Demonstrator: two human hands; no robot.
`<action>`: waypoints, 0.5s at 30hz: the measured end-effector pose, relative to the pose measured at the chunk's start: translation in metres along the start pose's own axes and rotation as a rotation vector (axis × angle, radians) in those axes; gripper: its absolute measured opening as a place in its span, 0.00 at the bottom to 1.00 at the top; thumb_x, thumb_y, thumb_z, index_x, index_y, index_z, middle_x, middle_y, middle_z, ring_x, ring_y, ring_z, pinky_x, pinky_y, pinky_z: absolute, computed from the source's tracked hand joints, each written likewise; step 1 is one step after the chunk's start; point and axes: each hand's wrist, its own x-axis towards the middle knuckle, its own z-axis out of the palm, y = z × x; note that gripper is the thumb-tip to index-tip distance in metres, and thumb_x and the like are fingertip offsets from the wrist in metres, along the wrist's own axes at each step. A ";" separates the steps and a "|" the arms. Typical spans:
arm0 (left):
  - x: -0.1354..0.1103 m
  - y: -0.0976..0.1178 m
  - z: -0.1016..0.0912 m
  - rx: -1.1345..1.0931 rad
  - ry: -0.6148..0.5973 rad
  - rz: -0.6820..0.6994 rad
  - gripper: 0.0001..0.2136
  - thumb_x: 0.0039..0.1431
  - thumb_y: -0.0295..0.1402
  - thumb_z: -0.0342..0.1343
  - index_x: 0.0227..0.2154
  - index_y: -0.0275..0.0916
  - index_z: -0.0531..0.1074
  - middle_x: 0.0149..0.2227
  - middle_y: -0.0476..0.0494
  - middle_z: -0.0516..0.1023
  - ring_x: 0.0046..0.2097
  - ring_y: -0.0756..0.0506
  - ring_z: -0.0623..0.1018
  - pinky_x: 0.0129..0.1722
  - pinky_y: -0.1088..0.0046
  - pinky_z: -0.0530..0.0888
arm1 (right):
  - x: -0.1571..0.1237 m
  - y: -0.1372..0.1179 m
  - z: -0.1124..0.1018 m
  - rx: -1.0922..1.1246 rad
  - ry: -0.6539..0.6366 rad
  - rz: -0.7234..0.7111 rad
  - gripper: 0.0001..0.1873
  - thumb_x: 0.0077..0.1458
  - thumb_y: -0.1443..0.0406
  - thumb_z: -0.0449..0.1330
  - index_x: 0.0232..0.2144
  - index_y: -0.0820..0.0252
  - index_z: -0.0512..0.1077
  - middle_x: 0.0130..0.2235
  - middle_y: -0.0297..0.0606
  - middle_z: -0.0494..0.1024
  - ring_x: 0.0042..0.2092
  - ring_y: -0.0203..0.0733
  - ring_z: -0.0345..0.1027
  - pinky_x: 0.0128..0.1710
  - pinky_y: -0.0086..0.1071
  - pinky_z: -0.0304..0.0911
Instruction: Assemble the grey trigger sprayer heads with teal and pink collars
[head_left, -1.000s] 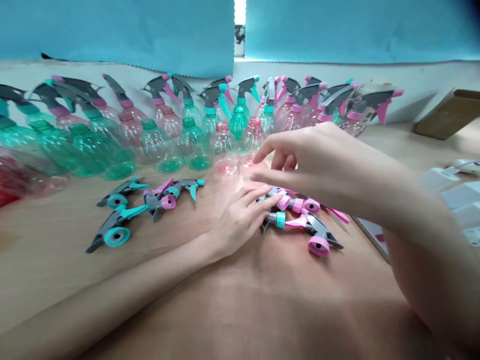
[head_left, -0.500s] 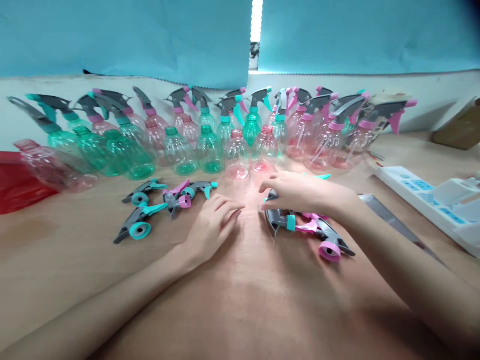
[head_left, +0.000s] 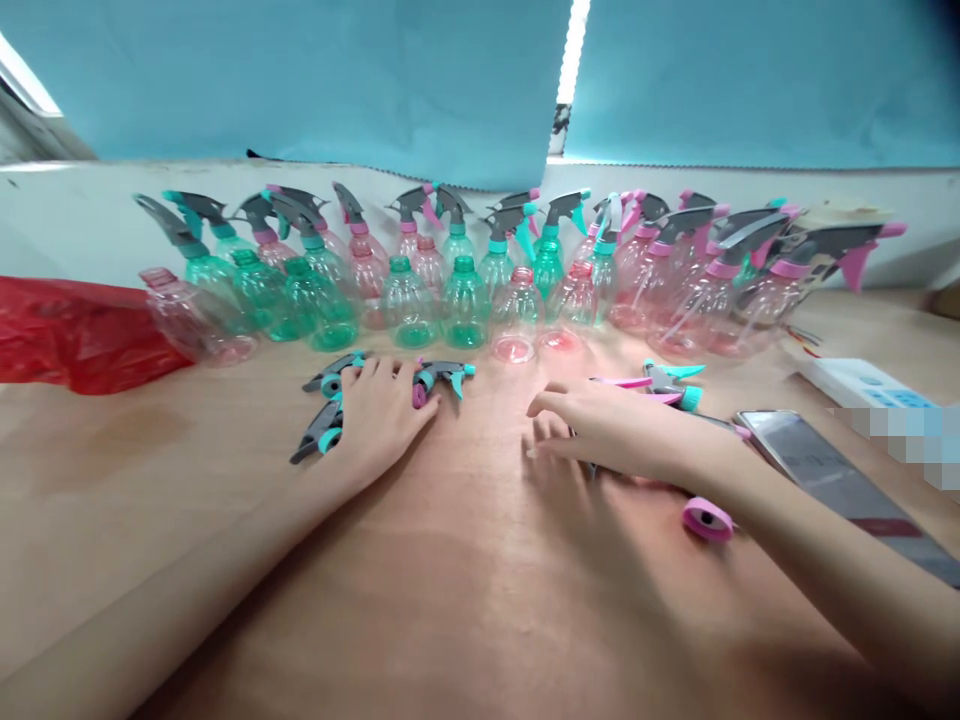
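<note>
My left hand (head_left: 377, 415) lies flat with fingers spread over a small pile of grey trigger sprayer heads with teal and pink collars (head_left: 327, 432). My right hand (head_left: 609, 430) rests palm down with fingers stretched out over another group of sprayer heads; a pink collar (head_left: 706, 520) shows beside my wrist and a teal-tipped head (head_left: 671, 378) lies just beyond the fingers. Along the back stands a row of green and pink spray bottles (head_left: 465, 300), some capped with triggers, some open-necked.
A red plastic bag (head_left: 75, 335) lies at the left of the wooden table (head_left: 480, 600). A phone (head_left: 832, 480) lies at the right, with a white power strip (head_left: 855, 385) behind it. A white wall and blue sheets close off the back.
My left hand slid left onto the left pile of sprayer heads. My right hand lowered flat over the right pile. The view shifted, bringing the red bag and phone into sight.
</note>
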 end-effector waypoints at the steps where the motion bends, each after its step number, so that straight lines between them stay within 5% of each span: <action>1: 0.001 -0.001 0.003 0.002 0.001 -0.006 0.14 0.54 0.39 0.56 0.40 0.36 0.73 0.36 0.34 0.75 0.43 0.30 0.71 0.42 0.52 0.61 | -0.001 -0.004 -0.001 0.000 0.002 -0.004 0.16 0.54 0.65 0.54 0.45 0.61 0.72 0.44 0.45 0.75 0.41 0.48 0.71 0.34 0.35 0.61; 7: 0.007 0.005 0.000 -0.092 0.036 -0.011 0.08 0.54 0.34 0.55 0.36 0.38 0.72 0.37 0.37 0.75 0.45 0.33 0.71 0.45 0.53 0.62 | -0.010 -0.011 -0.003 -0.018 0.057 -0.020 0.17 0.58 0.60 0.53 0.47 0.59 0.70 0.49 0.44 0.74 0.43 0.48 0.71 0.35 0.36 0.62; 15: -0.004 0.037 -0.045 -0.474 0.036 0.065 0.16 0.55 0.32 0.58 0.47 0.40 0.66 0.44 0.46 0.75 0.44 0.45 0.76 0.44 0.70 0.73 | -0.012 -0.006 -0.005 0.065 0.201 -0.010 0.27 0.53 0.50 0.57 0.51 0.56 0.64 0.48 0.42 0.75 0.45 0.49 0.70 0.38 0.39 0.63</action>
